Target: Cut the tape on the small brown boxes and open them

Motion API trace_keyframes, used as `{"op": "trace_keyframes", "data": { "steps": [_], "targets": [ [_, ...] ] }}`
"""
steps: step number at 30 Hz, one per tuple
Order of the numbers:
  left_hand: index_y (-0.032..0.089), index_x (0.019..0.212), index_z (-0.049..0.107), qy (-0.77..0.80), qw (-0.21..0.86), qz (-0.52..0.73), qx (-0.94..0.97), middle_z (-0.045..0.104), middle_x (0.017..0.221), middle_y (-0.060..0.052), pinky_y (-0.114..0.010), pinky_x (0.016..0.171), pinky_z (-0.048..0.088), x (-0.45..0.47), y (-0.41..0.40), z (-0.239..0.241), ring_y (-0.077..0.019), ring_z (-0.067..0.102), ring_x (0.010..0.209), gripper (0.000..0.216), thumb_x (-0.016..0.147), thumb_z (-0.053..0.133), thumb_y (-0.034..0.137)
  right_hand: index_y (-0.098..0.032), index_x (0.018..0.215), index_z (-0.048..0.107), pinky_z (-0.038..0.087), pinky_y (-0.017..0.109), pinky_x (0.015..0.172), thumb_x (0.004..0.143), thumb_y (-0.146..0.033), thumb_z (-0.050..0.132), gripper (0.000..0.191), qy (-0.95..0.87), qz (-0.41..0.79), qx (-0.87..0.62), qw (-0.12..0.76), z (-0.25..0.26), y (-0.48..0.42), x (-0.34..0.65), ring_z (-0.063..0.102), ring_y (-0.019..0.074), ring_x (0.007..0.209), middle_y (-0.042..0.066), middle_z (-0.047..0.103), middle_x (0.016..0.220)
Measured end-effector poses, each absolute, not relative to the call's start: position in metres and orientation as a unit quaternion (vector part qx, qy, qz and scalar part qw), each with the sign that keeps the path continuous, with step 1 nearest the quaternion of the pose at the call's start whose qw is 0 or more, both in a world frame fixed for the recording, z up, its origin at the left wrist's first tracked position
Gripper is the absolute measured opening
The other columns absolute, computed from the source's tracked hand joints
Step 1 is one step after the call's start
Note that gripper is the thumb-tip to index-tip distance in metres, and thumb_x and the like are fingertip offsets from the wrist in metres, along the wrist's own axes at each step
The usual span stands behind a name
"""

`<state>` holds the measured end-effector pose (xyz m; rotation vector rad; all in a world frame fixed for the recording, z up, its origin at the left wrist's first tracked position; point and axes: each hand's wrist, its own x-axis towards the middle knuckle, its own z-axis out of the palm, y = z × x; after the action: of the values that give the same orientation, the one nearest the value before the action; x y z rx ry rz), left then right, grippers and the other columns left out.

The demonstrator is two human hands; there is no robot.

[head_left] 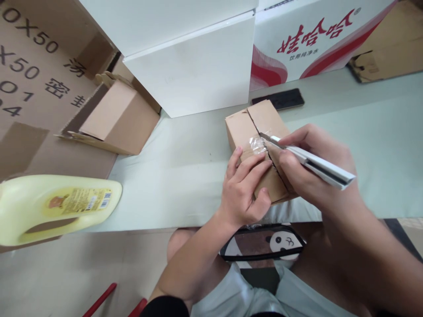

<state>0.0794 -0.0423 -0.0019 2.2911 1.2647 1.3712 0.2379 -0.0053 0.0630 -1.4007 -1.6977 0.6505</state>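
The pale green table (185, 185) carries a white-and-red carton (317, 48) marked 娃哈哈; the large brown cardboard carton (29, 105) at left reads "X50". Before you on the table sits the small brown cardboard box (277, 182), seam (254, 123) running far-left to near-right. Your left hand (243, 189) lies on top, fingers extended. Your right hand (310, 180) grasps the white utility knife (309, 160), long axis diagonal, blade pointing far-left at the seam.
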Motion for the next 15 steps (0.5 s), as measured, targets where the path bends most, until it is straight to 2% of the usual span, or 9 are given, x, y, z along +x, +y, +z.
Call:
{"op": "trace_keyframes", "data": {
  "steps": [8, 15],
  "targets": [
    [0.013, 0.132, 0.061, 0.424, 0.102, 0.461, 0.773, 0.069, 0.134, -0.017, -0.053, 0.132, 0.024, 0.0794, -0.0426, -0.0018, -0.0256, 0.064, 0.132, 0.046, 0.092, 0.045, 0.029, -0.023, 0.091, 0.067, 0.045, 0.024, 0.053, 0.085, -0.029, 0.063, 0.009, -0.688, 0.267, -0.565, 0.370, 0.0647, -0.0044, 0.2370, 0.060, 0.0119, 0.055, -0.002, 0.070, 0.070],
    [0.013, 0.132, 0.061, 0.425, 0.107, 0.458, 0.773, 0.069, 0.134, -0.017, -0.053, 0.132, 0.023, 0.0794, -0.0429, -0.0018, -0.0258, 0.063, 0.132, 0.046, 0.093, 0.045, 0.030, -0.024, 0.091, 0.066, 0.045, 0.027, 0.054, 0.086, -0.030, 0.062, 0.009, -0.690, 0.260, -0.573, 0.358, 0.0634, -0.0036, 0.2368, 0.060, 0.0140, 0.057, -0.001, 0.070, 0.072]
  ]
}}
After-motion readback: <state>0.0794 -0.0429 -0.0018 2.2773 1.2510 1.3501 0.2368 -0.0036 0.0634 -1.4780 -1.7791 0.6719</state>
